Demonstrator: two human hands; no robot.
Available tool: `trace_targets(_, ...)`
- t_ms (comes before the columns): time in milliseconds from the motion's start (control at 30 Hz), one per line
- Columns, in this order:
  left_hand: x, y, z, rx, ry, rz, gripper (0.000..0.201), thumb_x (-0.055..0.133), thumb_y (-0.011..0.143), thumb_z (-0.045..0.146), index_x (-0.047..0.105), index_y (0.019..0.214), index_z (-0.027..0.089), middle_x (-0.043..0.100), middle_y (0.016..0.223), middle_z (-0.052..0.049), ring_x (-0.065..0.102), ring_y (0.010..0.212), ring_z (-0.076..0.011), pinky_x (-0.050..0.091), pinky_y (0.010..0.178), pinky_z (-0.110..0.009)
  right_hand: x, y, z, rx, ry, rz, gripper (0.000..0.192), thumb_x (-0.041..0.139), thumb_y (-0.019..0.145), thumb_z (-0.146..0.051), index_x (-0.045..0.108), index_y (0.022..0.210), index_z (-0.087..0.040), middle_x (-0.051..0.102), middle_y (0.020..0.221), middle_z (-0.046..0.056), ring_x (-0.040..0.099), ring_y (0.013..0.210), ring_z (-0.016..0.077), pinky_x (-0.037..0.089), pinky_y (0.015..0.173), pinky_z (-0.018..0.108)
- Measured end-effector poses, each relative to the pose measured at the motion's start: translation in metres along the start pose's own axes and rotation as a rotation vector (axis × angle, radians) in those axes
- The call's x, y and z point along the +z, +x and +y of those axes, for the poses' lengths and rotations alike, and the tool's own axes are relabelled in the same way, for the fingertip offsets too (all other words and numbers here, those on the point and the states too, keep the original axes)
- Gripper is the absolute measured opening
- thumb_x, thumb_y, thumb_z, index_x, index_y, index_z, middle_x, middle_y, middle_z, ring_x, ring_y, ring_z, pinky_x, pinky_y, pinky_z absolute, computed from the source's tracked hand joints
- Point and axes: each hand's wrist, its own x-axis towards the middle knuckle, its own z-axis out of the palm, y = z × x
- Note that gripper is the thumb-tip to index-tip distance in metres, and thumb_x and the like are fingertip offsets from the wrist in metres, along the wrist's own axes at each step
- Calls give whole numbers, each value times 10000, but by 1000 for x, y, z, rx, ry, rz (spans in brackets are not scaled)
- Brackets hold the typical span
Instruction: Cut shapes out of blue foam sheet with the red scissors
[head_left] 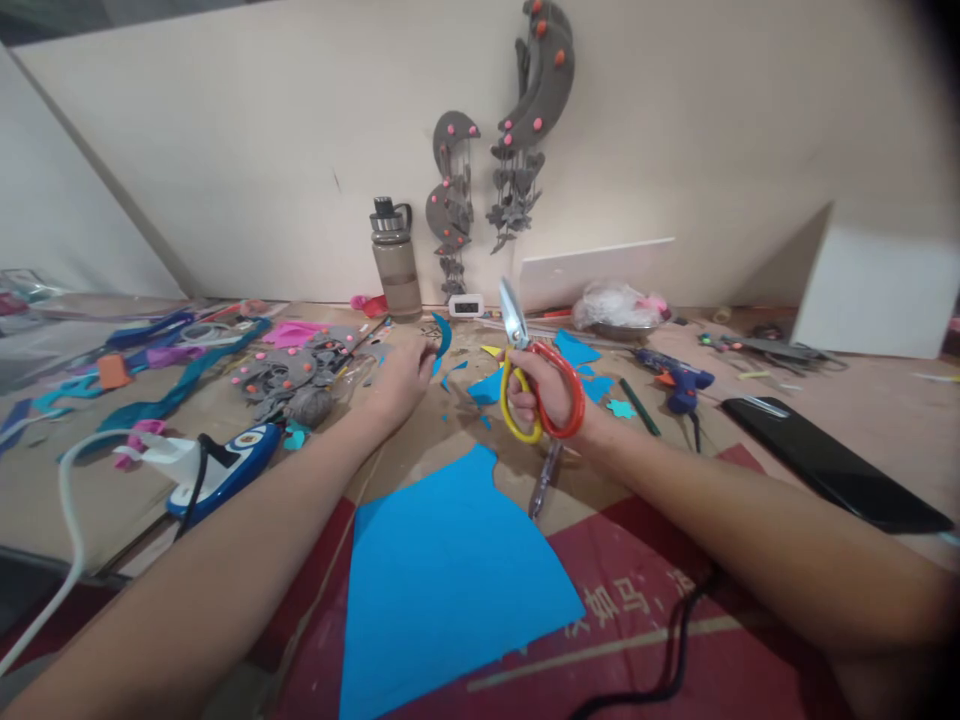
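Observation:
My right hand [551, 392] grips scissors [534, 378] with one yellow and one red handle, blades pointing up and away. My left hand [405, 378] pinches a small curved blue cut-out [443, 334] held upright just left of the blades. A large blue sheet [442, 575] with a scalloped top edge lies flat on the table in front of me, between my forearms. Small blue scraps [487, 388] lie around both hands. A pen [545, 480] lies beneath my right wrist.
Grey felt shapes with pink dots [296, 372] and blue strips [180, 385] cover the left side. A blue-and-white tool [221, 468] with a cord sits near left. A water bottle [395, 260], blue glue gun [675, 378], black phone [832, 462] and white box [877, 290] stand around.

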Motion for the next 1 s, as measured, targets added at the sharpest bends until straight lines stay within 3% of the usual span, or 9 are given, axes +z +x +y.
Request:
trace_targets(67, 0, 0, 1, -46, -60, 7, 257, 520, 929, 219, 658, 1136, 156, 736, 1066, -124, 679, 982, -249, 524, 899, -389, -2, 2, -6, -100, 29, 15, 303, 714, 792, -447, 597, 935, -206, 486, 536, -87, 370, 367, 58, 288, 334, 166)
trace_targets(233, 4, -2, 13, -17, -50, -121, 215, 579, 886, 179, 740, 1028, 161, 772, 1056, -120, 697, 991, -255, 519, 936, -390, -8, 8, -6, -347, 59, 129, 339, 704, 800, -475, 587, 991, -220, 457, 519, -106, 354, 360, 64, 301, 329, 175)
trace_targets(367, 8, -4, 27, -9, -138, -108, 237, 574, 881, 169, 753, 1035, 183, 782, 1068, -96, 706, 986, -233, 531, 919, -363, -12, 12, -3, -468, 84, 219, 307, 672, 815, -458, 546, 978, -230, 442, 504, -116, 354, 349, 69, 301, 322, 182)
trace_targets(533, 7, 1, 39, -32, -273, -171, 200, 596, 869, 193, 744, 1002, 173, 783, 951, -74, 709, 819, -193, 543, 780, -314, -17, 15, -6, -533, 65, 264, 290, 661, 821, -453, 529, 962, -238, 443, 503, -119, 369, 344, 76, 307, 323, 194)
trace_targets(733, 3, 12, 43, 4, -282, -303, 150, 603, 837, 199, 745, 881, 179, 758, 787, -37, 677, 670, -155, 517, 659, -269, -23, 20, -10, -586, 86, 259, 264, 649, 829, -443, 532, 938, -233, 453, 499, -109, 378, 350, 82, 310, 326, 199)
trace_targets(867, 4, 14, 46, -60, -417, -359, 162, 627, 830, 225, 755, 922, 186, 776, 831, -38, 693, 688, -153, 547, 693, -282, -31, 25, -13, -643, 105, 271, 245, 639, 853, -443, 548, 952, -238, 431, 483, -108, 361, 358, 81, 303, 337, 191)
trace_targets(1000, 3, 13, 53, -10, -394, -264, 189, 642, 848, 282, 783, 953, 211, 798, 968, -47, 714, 877, -190, 549, 850, -329, -35, 29, -24, -674, 166, 305, 266, 647, 841, -460, 540, 949, -242, 418, 523, -106, 340, 377, 80, 301, 339, 194)
